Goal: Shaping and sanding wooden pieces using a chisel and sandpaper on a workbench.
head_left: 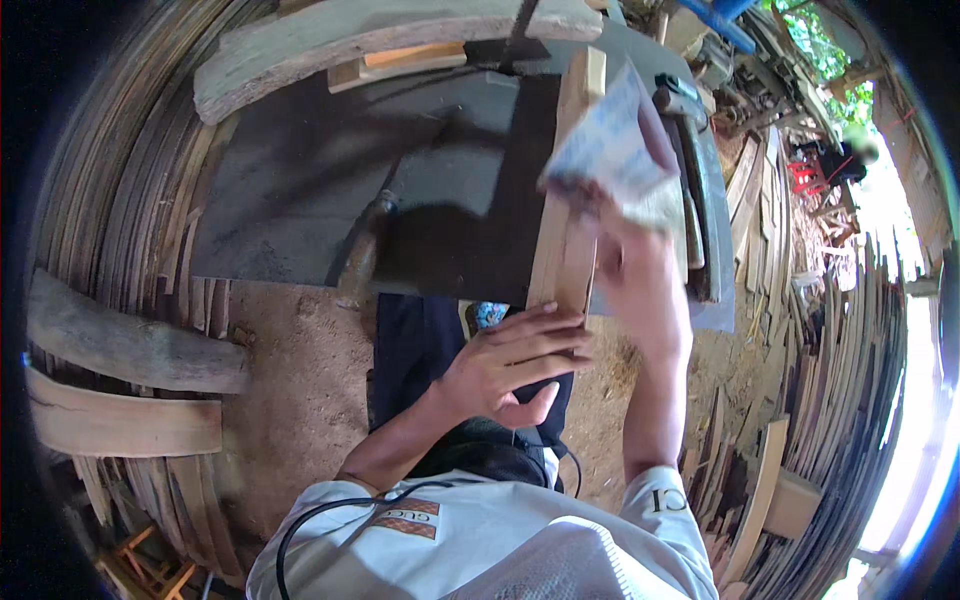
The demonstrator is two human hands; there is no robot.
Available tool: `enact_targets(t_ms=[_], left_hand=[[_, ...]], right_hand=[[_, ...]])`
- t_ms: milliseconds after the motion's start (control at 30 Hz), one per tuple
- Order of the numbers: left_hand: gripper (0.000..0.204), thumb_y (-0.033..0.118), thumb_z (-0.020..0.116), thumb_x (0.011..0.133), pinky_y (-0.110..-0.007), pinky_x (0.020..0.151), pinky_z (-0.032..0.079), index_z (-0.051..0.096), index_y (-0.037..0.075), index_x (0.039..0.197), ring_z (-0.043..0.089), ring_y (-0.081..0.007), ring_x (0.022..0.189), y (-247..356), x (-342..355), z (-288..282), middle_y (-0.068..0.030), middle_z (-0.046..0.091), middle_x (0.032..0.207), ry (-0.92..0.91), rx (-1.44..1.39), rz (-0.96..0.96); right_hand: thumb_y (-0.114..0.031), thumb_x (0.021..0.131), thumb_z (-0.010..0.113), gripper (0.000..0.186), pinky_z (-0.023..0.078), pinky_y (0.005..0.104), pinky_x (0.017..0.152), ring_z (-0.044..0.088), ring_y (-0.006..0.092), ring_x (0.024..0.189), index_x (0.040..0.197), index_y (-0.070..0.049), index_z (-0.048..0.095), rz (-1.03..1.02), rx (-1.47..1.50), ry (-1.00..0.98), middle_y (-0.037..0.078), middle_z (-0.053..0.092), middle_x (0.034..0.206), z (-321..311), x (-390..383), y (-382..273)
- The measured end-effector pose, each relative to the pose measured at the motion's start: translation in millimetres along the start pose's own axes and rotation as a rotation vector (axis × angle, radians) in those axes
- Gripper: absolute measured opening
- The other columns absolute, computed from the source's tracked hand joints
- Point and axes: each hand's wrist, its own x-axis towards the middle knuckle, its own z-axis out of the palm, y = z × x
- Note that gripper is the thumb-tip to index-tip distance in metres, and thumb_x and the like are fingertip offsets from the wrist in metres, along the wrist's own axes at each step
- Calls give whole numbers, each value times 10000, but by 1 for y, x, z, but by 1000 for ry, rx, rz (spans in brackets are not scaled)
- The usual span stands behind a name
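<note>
A long, narrow wooden bar (562, 262) lies lengthwise across the dark worktop, its near end close to my body. My left hand (515, 362) holds that near end, fingers laid across the top and thumb apart on my side. Blurred by motion, my right hand (640, 285) grips a bent sheet of sandpaper (615, 150), pale with blue print on its back. The sheet stands up over the middle of the bar, and its lower edge meets the wood. My right fingertips are partly hidden behind the sheet and smeared.
A wooden-handled tool (362, 255) lies on the worktop (290, 240) at left. A hammer (690, 130) lies right of the bar. A thick curved timber (390, 45) and small wood blocks (400, 68) lie at the far side. Stacked planks (850, 370) flank both sides; a person (848, 160) is far right.
</note>
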Motion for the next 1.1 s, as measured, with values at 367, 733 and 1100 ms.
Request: enact_targets(t_ms=[367, 733, 1100], left_hand=[[441, 80, 559, 722, -496, 1125, 390, 678, 51, 1145, 526, -323, 1296, -1, -4, -1, -133, 599, 1328, -31, -101, -12], [285, 84, 582, 715, -496, 1110, 410, 682, 53, 981, 555, -336, 1263, -6, 2, 3, -145, 627, 1280, 23, -106, 5], [250, 89, 596, 683, -521, 1099, 411, 660, 21, 916, 549, -367, 1263, -7, 3, 1, -170, 618, 1284, 18, -144, -3]], right_hand=[[41, 800, 578, 214, 453, 442, 601, 595, 400, 640, 983, 8, 684, -33, -27, 53, 272, 617, 771, 9, 4, -7], [43, 775, 555, 194, 525, 473, 729, 663, 420, 770, 940, 39, 657, 30, -51, -113, 273, 644, 804, -9, 14, -6], [21, 828, 565, 226, 510, 489, 798, 662, 408, 957, 1013, 15, 696, -174, -51, 36, 303, 653, 1026, 8, -2, -2]])
